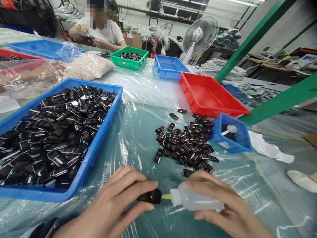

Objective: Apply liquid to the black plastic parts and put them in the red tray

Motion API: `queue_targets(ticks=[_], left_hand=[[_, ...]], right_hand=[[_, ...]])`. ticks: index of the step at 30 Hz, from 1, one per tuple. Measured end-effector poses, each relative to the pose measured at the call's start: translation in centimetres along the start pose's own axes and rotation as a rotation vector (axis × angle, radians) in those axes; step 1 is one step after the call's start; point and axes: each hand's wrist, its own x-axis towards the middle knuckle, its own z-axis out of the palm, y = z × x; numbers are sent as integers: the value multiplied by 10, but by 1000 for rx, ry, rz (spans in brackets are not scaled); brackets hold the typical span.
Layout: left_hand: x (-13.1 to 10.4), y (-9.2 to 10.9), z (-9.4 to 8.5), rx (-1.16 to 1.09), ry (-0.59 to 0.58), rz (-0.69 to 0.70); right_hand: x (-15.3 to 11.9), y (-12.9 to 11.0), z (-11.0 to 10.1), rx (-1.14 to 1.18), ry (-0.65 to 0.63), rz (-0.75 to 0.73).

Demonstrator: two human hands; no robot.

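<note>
Between the thumb and fingers of my left hand (123,198) is a small black plastic part (154,196), held low over the plastic-covered table. My right hand (218,200) grips a translucent squeeze bottle (195,197), lying nearly level. Its thin yellowish tip meets or almost meets the right end of the black part. Beyond both hands lies a loose pile of similar black parts (183,142). A large blue tray (99,145) full of black parts stands on the left.
A small blue bin (245,137) with a white spoon sits right of the pile, near a red tray (210,94). Farther back are a green tray (129,64), a blue tray (170,66), a bag of pale pieces (89,66), a fan (198,34) and a seated person (106,34).
</note>
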Motion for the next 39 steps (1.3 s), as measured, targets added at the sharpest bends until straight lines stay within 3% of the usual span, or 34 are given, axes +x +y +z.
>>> queue_targets(ticks=[6,12,30,39], left_hand=[[-1,0,-1,17,-24,-2],[-1,0,1,1,38,56],[-4,3,1,57,63,1],[-4,2,1,40,44,-3]], right_hand=[[1,0,2,34,18,-1],[1,1,5,54,27,-6],[-3,2,19,-12,160,30],[-2,0,12,18,89,69]])
